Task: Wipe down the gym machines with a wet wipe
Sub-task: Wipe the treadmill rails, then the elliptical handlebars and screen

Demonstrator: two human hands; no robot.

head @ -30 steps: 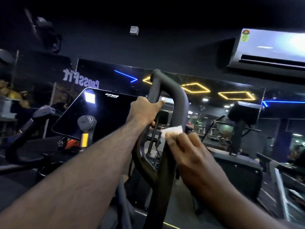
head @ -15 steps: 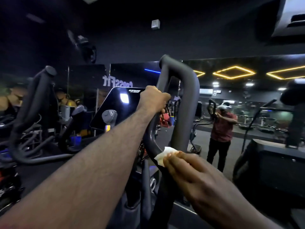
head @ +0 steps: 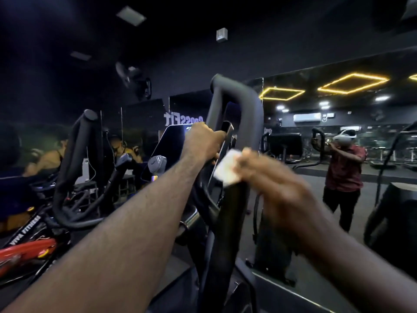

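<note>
A dark looped handle (head: 248, 105) of a gym machine rises in the middle of the view. My left hand (head: 203, 141) grips the left bar of that loop, arm stretched out. My right hand (head: 266, 177), blurred by motion, holds a white wet wipe (head: 226, 170) against the right bar of the loop, about level with my left hand. The machine's dark console screen (head: 171, 141) stands behind my left hand.
A second looped handle (head: 74, 154) stands at left over a red and black frame (head: 27, 247). A wall mirror ahead reflects a person in a red shirt (head: 343, 168) and yellow ceiling lights (head: 352, 83). Another dark machine (head: 392, 213) sits at right.
My right hand has slid the wipe up the right bar of the handle. The view has swung left, showing more of the mirror. My left hand keeps its grip.
</note>
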